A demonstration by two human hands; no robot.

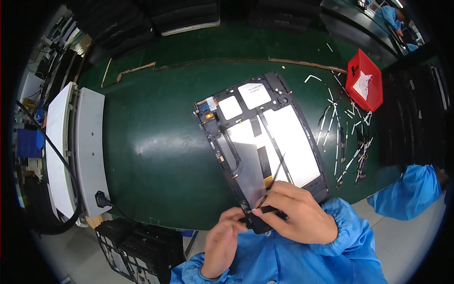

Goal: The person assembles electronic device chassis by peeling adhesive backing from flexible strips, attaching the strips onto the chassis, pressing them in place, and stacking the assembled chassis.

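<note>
Lit brightly and evenly from overhead, with a soft white glare patch on the green mat (156, 142). Strongly bent by the fisheye toward a black rim; sharp at centre, softer at edges.

electronics assembly workshop | green bench mat (151, 142) (parts bin (364, 80), stacked trays (137, 246))

One view only: head-worn fisheye, looking steeply down at the green bench (156, 142) from close above. Forearms enter from the lower edge (blue sleeves). Straight edges bow toward the rim; the far bench edge lies at top.
</note>
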